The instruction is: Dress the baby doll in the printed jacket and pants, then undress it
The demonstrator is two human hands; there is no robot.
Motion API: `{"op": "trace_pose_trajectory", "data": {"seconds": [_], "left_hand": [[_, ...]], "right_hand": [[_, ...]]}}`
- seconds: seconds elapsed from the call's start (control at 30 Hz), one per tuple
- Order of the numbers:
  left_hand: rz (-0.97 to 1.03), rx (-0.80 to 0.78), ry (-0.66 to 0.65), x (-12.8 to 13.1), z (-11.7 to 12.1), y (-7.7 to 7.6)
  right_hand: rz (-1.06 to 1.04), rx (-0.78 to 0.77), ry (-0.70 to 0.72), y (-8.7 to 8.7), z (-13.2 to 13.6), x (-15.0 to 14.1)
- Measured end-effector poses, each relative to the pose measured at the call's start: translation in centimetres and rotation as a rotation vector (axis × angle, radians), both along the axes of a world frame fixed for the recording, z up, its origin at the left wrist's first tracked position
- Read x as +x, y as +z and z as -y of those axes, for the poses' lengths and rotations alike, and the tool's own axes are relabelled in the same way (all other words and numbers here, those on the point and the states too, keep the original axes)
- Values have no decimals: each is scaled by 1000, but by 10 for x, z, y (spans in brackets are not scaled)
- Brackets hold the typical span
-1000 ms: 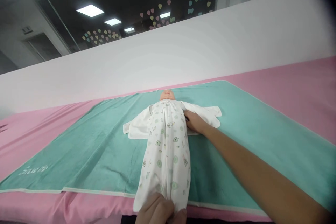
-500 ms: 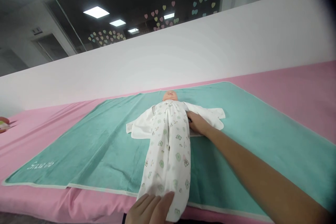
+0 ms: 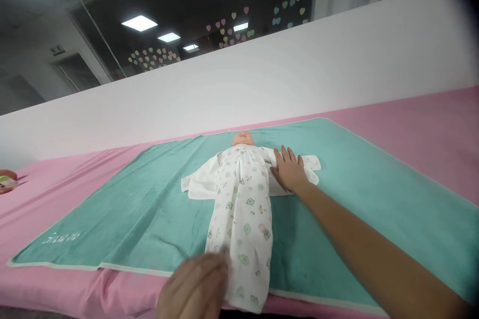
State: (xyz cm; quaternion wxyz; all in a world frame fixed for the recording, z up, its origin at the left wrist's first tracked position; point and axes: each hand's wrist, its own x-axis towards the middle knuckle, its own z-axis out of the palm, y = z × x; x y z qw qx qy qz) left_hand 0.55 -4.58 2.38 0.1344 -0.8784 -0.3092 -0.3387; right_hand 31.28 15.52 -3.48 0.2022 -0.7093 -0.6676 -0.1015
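A baby doll [image 3: 243, 138] lies on its back, its head toward the wall. Over its body and down to the front edge runs a long white printed baby garment [image 3: 247, 214] with green and pink figures. A plain white baby top [image 3: 202, 180] spreads out beneath it, one sleeve to each side. My right hand [image 3: 291, 172] is open, fingers spread, lying on the right sleeve beside the doll's chest. Smeared by motion, my left hand [image 3: 192, 286] is at the garment's lower left edge; its fingers look bent, and whether they touch the cloth is unclear.
Under the doll lies a teal blanket [image 3: 138, 224] with pale edging and white lettering. It covers a pink padded surface [image 3: 415, 124]. A white wall [image 3: 243, 89] rises behind, with glass above it. At the far left sits a partly visible orange object [image 3: 7, 175].
My left hand has come off the garment's lower end and moved left. My right hand has shifted from the garment's side onto the white sleeve, its fingers now spread. The garment's lower end lies flatter.
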Motion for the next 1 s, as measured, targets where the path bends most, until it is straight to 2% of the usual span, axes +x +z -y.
{"op": "trace_pose_trajectory", "data": {"seconds": [0.13, 0.17, 0.27, 0.33, 0.4, 0.5, 0.57, 0.67, 0.83, 1.0], "left_hand": [[15, -176, 243, -9, -45, -3], [35, -277, 323, -12, -61, -6], [191, -562, 455, -24, -117, -17], [305, -589, 548, -35, -156, -24], [381, -576, 581, -43, -191, -29], [446, -641, 664, -52, -225, -34], [461, -643, 698, -54, -236, -37], [439, -601, 696, -57, -237, -39], [435, -586, 669, -59, -228, -37], [549, -611, 573, -55, -217, -31]], "right_hand": [[11, -64, -9, -1, 0, -1], [12, -62, -15, 0, 1, -2], [-18, -8, -65, 11, 5, 2], [-75, 27, -136, 20, 9, 11], [-156, 16, -226, 28, 11, 26], [-274, -133, -324, 35, 10, 53], [-331, -258, -344, 36, 8, 69], [-382, -361, -310, 37, 4, 82], [-451, -392, -159, 41, 5, 80], [-679, -458, 29, 48, 16, 75]]}}
